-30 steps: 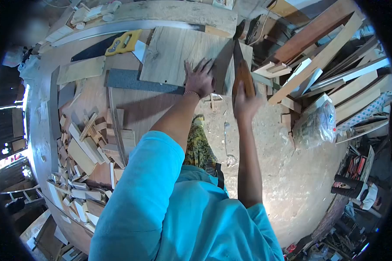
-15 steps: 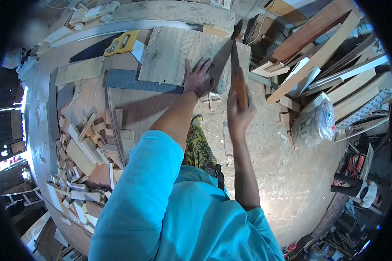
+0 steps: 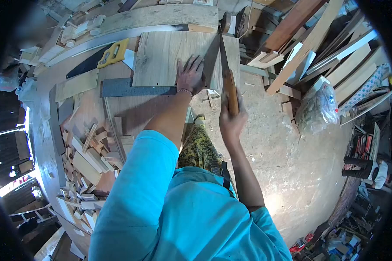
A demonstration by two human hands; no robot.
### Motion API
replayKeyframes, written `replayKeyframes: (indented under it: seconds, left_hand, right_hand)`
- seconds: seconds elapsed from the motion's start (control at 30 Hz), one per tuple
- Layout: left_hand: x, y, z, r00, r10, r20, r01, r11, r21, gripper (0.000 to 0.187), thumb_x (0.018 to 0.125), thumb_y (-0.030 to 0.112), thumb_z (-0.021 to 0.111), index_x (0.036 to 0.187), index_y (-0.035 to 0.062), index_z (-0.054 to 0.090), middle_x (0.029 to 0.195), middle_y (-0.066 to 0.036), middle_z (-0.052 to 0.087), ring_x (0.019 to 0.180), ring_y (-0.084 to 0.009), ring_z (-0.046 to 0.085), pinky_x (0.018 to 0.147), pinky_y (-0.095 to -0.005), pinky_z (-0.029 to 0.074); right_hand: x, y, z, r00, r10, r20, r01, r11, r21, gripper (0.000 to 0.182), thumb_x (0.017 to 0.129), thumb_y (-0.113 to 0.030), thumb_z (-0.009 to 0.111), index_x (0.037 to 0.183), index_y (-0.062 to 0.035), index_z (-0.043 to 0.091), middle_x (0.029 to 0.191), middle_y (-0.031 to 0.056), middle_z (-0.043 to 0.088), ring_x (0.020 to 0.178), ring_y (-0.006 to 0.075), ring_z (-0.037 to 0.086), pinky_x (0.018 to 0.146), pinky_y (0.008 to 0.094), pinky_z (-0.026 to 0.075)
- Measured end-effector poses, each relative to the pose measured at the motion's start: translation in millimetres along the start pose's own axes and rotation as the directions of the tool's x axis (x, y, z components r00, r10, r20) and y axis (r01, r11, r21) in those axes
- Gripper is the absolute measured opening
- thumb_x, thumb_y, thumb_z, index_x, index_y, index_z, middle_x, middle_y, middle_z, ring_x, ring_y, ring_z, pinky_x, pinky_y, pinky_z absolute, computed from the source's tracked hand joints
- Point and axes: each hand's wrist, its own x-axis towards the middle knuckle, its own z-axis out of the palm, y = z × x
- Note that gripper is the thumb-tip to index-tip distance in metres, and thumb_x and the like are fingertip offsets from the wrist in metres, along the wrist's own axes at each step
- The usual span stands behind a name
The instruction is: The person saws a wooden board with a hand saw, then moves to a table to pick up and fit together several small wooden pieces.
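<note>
A wood-grain board (image 3: 157, 56) lies on the bench, its right end over the edge. My left hand (image 3: 191, 79) rests on its near part, palm down and fingers spread. In my right hand (image 3: 233, 116) is the wooden handle of a handsaw (image 3: 231, 89), with fingers wrapped around it. The saw's blade points away from me across the board's right part. Whether its teeth are in a cut cannot be made out. A grey speckled strip (image 3: 115, 88) sticks out from under the board's left near corner.
Left of the board lies another handsaw with a yellow handle (image 3: 114, 53). Wood offcuts (image 3: 89, 152) are heaped at the left. Long planks (image 3: 307, 48) lean at the right beside a clear plastic bag (image 3: 320, 108). Another person (image 3: 372, 171) is at the far right.
My right hand and the saw have shifted slightly toward my body. My left hand stays flat on the board. The whole view has moved a little, putting the bench further left.
</note>
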Motion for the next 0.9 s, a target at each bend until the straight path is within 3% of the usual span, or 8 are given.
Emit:
replayKeyframes:
  seconds: [0.07,0.13,0.17,0.23,0.4,0.47,0.73,0.9]
  left_hand:
    - [-3.0,1.3,-5.7,0.999,0.037,-0.011,-0.038,0.999,-0.019,0.048,0.071,0.02,0.056,0.117,0.0057,0.049,0.136,-0.005,0.034,0.127,-0.0226,0.029,0.106,-0.0426,0.019]
    - [-5.0,-0.4,5.3,0.998,0.041,-0.056,-0.045,0.997,-0.067,0.047,0.072,0.02,0.053,0.117,0.0066,0.05,0.135,-0.007,0.035,0.127,-0.0244,0.029,0.106,-0.0444,0.019]
    - [-1.6,-5.1,7.9,0.993,0.048,-0.106,-0.06,0.991,-0.119,0.046,0.072,0.021,0.051,0.116,0.0075,0.052,0.135,-0.008,0.036,0.126,-0.0261,0.029,0.105,-0.0462,0.019]
    - [-12.0,-3.8,13.1,0.996,0.074,-0.044,-0.079,0.989,-0.123,0.045,0.072,0.021,0.051,0.114,0.0072,0.054,0.134,-0.008,0.039,0.125,-0.0274,0.031,0.105,-0.045,0.022]
    - [-6.6,-9.9,24.7,0.993,0.069,-0.093,-0.066,0.997,0.04,0.049,0.073,0.024,0.053,0.119,0.0091,0.05,0.134,-0.004,0.037,0.125,-0.0237,0.031,0.106,-0.0416,0.02]
    - [-1.0,-6.0,15.1,0.997,0.055,-0.045,-0.049,0.992,0.12,0.052,0.072,0.023,0.053,0.122,0.0104,0.046,0.136,-0.002,0.034,0.127,-0.0221,0.029,0.107,-0.039,0.019]
    - [0.6,3.3,-11.9,0.999,0.041,-0.024,-0.042,0.996,-0.083,0.048,0.071,0.017,0.052,0.117,0.0052,0.049,0.133,-0.005,0.038,0.125,-0.025,0.03,0.106,-0.0412,0.02]
    - [-0.1,-1.8,7.1,0.996,0.049,-0.072,-0.052,0.998,-0.037,0.047,0.072,0.02,0.051,0.117,0.005,0.049,0.128,-0.006,0.042,0.123,-0.0238,0.033,0.105,-0.0417,0.02]
  right_hand:
    - [40.6,13.3,18.6,0.996,-0.087,0.003,0.087,0.992,-0.095,0.041,0.073,-0.002,0.058,0.112,0.0081,0.05,0.083,0.0281,0.059,0.071,0.0342,0.063,0.063,0.0364,0.047]
    - [82.3,21.4,44.8,0.993,-0.112,-0.048,0.106,0.988,-0.116,0.025,0.078,-0.008,0.058,0.098,0.0074,0.057,0.073,0.0232,0.06,0.069,0.0223,0.063,0.061,0.0351,0.046]
    - [95.4,21.1,58.2,0.992,-0.12,-0.046,0.115,0.988,-0.101,0.025,0.078,-0.008,0.058,0.098,0.0074,0.057,0.073,0.0232,0.06,0.069,0.0223,0.063,0.061,0.0351,0.046]
    - [88.8,31.5,63.2,0.996,-0.082,-0.027,0.078,0.988,-0.137,0.034,0.07,-0.003,0.059,0.102,0.0078,0.055,0.071,0.0276,0.058,0.069,0.0403,0.06,0.062,0.0422,0.046]
    - [-1.2,-7.0,8.2,0.998,0.0,0.062,0.006,0.995,-0.098,0.046,0.077,-0.006,0.055,0.121,0.0036,0.044,0.076,0.0264,0.059,0.068,0.0322,0.063,0.059,0.0357,0.047]
    - [-33.1,11.5,-9.8,0.985,-0.171,-0.001,0.171,0.984,-0.059,0.049,0.077,-0.002,0.055,0.124,0.002,0.042,0.084,0.0238,0.061,0.074,0.0238,0.064,0.064,0.0325,0.049]
    - [45.3,23.6,46.1,0.997,-0.078,-0.022,0.075,0.994,-0.085,0.044,0.074,-0.002,0.059,0.116,0.004,0.049,0.072,0.0246,0.059,0.068,0.0281,0.065,0.059,0.0358,0.048]
    - [11.9,-2.9,5.7,0.998,0.046,0.042,-0.039,0.987,-0.156,0.05,0.072,-0.002,0.06,0.119,0.0055,0.047,0.067,0.0239,0.058,0.063,0.0302,0.064,0.057,0.0344,0.048]
